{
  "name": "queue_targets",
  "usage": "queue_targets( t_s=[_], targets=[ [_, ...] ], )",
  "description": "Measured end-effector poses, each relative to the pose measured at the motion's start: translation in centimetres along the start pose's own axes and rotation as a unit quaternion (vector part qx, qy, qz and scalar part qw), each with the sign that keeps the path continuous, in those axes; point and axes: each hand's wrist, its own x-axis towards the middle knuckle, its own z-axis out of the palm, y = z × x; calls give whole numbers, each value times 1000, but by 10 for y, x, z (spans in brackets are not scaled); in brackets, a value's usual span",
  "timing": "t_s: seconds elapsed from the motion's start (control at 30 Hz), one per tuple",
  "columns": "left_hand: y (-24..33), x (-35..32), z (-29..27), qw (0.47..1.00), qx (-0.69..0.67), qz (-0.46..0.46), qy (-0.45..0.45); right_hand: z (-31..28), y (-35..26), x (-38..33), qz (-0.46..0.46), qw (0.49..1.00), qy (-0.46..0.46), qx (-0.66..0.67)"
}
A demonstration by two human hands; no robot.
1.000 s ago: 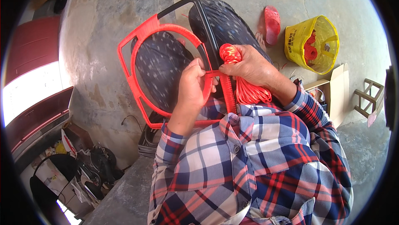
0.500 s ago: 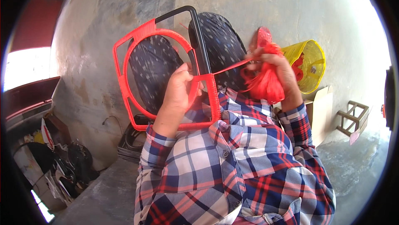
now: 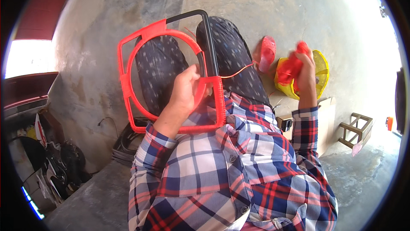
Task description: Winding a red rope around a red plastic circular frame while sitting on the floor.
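A black rectangular metal frame (image 3: 209,45) with a ring inside it rests over my lap, mostly wrapped in red plastic strip (image 3: 221,103). Its upper right corner and a short piece of the ring show bare black. My left hand (image 3: 184,88) is closed around the ring's right side, next to the wrapped crosspiece; some of its fingers are hidden behind. Out to the right, my right hand (image 3: 307,71) grips a bunched-up bundle of red strip (image 3: 291,66) above the yellow basket. From the crosspiece a thin strand (image 3: 239,72) runs right across my thigh toward the bundle.
The yellow basket (image 3: 323,76) stands on the floor at right, beside a red slipper (image 3: 267,52). Nearer are a cardboard box (image 3: 326,118) and a small wooden stool (image 3: 358,129). Black frames (image 3: 124,145) are stacked by my left elbow. Clutter (image 3: 68,162) lies far left.
My right hand has swung right, carrying the red bundle from beside my thigh to over the yellow basket. The strand now looks thinner and sags. My left hand keeps its grip.
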Motion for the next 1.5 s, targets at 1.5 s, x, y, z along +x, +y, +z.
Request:
queue_targets(
  t_s=[1.5],
  targets=[
    [-15, 20, -16, 982, -177, -55, 19, 140, 24, -21, -154, 836, -416, -325]
  ],
)
